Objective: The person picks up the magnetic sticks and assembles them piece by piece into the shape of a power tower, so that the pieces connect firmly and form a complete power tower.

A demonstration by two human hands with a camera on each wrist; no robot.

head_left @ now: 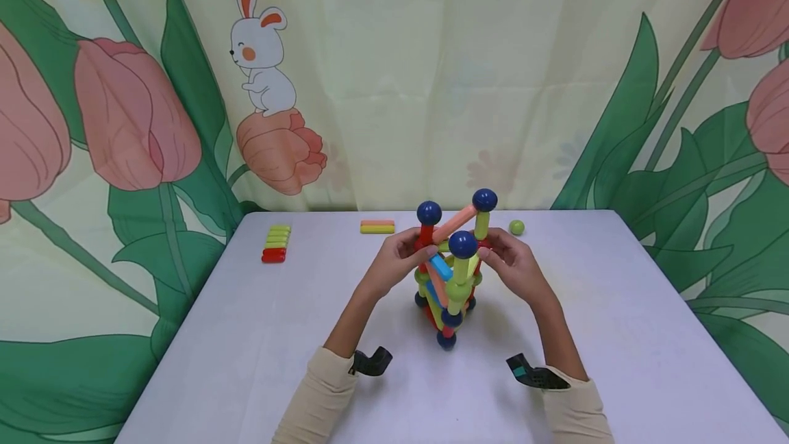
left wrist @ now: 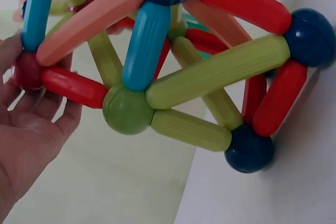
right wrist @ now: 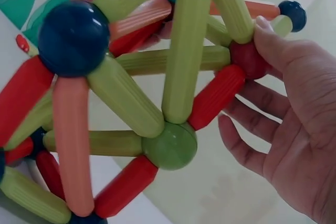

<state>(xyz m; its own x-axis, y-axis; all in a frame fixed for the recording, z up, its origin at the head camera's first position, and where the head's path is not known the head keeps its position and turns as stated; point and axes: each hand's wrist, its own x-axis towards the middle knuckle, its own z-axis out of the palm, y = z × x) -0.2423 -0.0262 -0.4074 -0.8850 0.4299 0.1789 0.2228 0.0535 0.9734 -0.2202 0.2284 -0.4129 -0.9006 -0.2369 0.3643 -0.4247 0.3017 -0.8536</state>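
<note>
A tower of magnetic sticks and balls (head_left: 458,291) stands on the table between both hands, built from red, yellow-green, blue and salmon sticks with navy, green and red balls. On its left side, the left hand (head_left: 394,262) holds a red ball (left wrist: 27,70) at a joint of several sticks. Across from it, the right hand (head_left: 518,269) pinches another dark red ball (right wrist: 249,59) between thumb and fingers. Above the hands, a salmon stick (head_left: 455,223) slants up toward a navy ball (head_left: 484,200) on a yellow-green stick. Sticks partly hide the fingertips in the head view.
Yellow-green and red sticks (head_left: 275,244) lie in a row at the table's left. A salmon stick and a yellow stick (head_left: 377,229) lie near the back edge. One loose green ball (head_left: 516,227) sits behind the right hand. A printed curtain (head_left: 394,88) hangs behind the table.
</note>
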